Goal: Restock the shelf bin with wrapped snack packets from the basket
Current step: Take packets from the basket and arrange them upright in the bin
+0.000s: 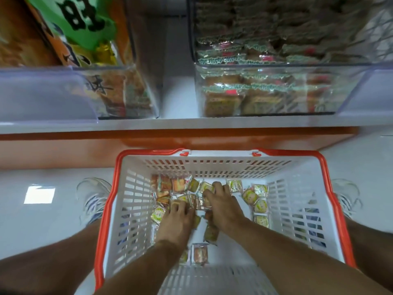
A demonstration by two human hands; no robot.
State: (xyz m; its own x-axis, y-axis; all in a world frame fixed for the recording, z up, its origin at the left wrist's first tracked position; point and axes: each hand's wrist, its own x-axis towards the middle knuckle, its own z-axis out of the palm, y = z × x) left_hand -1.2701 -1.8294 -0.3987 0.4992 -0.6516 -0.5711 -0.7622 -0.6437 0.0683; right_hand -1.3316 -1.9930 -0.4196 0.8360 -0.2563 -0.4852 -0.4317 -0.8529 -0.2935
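Down at the bottom of the white basket (131,209) with its orange rim, both hands reach among the wrapped snack packets (258,198) scattered over its floor. Left hand (177,220) lies palm down, its fingers curled onto a cluster of packets at its 12 o'clock; whether it has actually lifted one cannot be told. Right hand (221,206) sits just beside it at 3 o'clock, its fingers bent round a few packets at the middle of the basket, thumb tucked underneath. More packets lie loose at 2 o'clock from the right hand, by the basket's right wall, and one lone packet (200,254) rests near the forearms at 6 o'clock. Shoes (93,199) stand on the floor on either side. Farther off, at 12 o'clock, a clear shelf bin (276,92) holds stacked packets, and another clear bin (63,92) at 10 o'clock holds larger bags.
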